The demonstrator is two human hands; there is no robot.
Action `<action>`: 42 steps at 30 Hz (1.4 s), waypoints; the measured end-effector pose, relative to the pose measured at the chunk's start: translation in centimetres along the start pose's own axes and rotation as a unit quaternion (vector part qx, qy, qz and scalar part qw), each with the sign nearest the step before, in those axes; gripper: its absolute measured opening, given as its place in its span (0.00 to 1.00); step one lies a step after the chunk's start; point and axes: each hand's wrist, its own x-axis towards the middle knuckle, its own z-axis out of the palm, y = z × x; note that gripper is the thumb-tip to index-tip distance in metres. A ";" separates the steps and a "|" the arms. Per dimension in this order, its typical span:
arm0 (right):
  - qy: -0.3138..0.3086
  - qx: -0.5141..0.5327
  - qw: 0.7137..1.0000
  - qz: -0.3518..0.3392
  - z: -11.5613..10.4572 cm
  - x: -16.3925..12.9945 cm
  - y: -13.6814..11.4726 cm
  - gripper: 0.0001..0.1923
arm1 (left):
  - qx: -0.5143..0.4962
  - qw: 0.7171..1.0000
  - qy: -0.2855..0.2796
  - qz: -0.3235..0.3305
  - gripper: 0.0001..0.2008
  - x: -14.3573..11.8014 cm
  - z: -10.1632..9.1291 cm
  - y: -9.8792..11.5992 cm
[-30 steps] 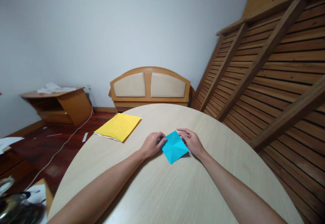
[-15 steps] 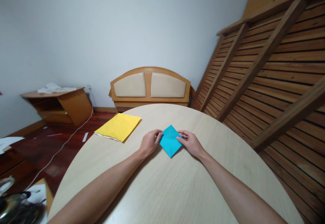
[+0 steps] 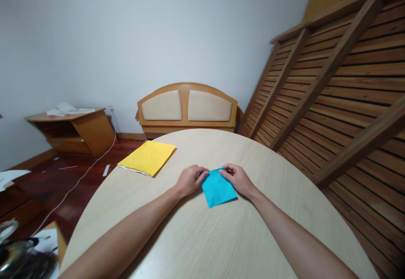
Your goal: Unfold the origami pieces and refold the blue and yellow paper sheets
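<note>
Atop a pale, round wood-grain worktop (image 3: 196, 245), a four-sided sheet of bright blue paper (image 3: 219, 191), swung from its diamond stance half a second ago, runs its far edge between left hand (image 3: 190, 180) and right hand (image 3: 238, 180), each pinching near a corner, apparently steadying it.

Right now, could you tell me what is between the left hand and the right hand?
The head view shows a blue paper between the left hand and the right hand, which both touch it near its far edge.
</note>
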 end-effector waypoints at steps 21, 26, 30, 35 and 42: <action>-0.018 -0.047 0.998 -0.025 0.1 -0.3 -0.3 0.11 | -0.003 1.000 -0.008 -0.016 0.15 -0.1 -0.3 0.2; -0.063 -0.092 0.993 -0.035 0.9 -0.7 -1.0 0.10 | 0.008 0.998 -0.056 0.017 0.14 -0.1 -0.4 1.0; -0.078 -0.111 0.990 -0.041 1.1 -1.0 -1.3 0.10 | 0.032 0.997 -0.058 0.045 0.12 -0.1 -0.4 1.2; -0.085 -0.083 0.992 -0.034 0.9 -0.9 -1.3 0.13 | 0.053 0.996 -0.058 0.045 0.12 0.0 -0.2 1.1; -0.044 -0.056 0.997 -0.025 0.3 -0.3 -0.7 0.16 | 0.038 0.999 -0.037 0.008 0.15 0.0 -0.2 0.3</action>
